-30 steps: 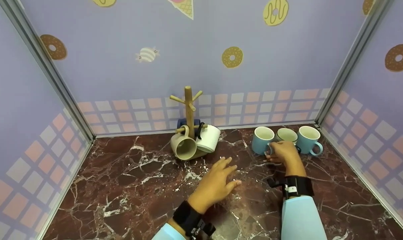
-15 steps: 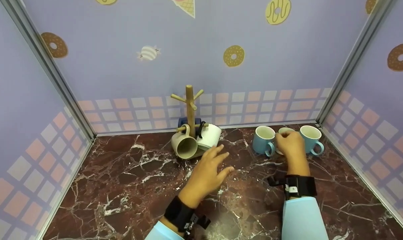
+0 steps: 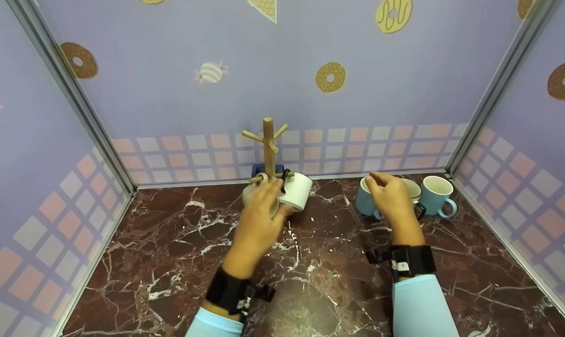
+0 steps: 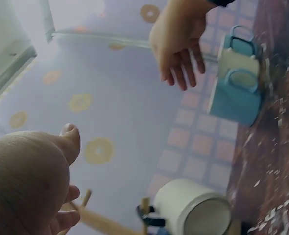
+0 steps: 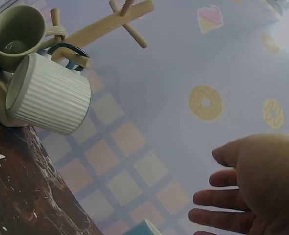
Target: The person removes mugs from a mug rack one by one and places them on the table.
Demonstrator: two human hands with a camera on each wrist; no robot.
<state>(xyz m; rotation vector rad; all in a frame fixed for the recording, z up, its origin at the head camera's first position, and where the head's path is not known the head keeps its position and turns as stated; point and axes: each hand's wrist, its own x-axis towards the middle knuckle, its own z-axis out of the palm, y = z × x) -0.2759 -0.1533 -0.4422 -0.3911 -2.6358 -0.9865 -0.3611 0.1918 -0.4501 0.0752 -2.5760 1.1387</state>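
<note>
Several mugs (image 3: 298, 192), left hand (image 3: 260, 216), right hand (image 3: 392, 199), fingers (image 5: 220, 198) loosely extended, white wrist label (image 3: 402, 266) unreadable.

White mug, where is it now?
In the head view, the white mug hangs by its handle low on the right side of the rack, beside the beige mug.

Beige mug (image 3: 248, 193) partly covered in head view, navy object (image 3: 258, 169) partly hidden
</note>
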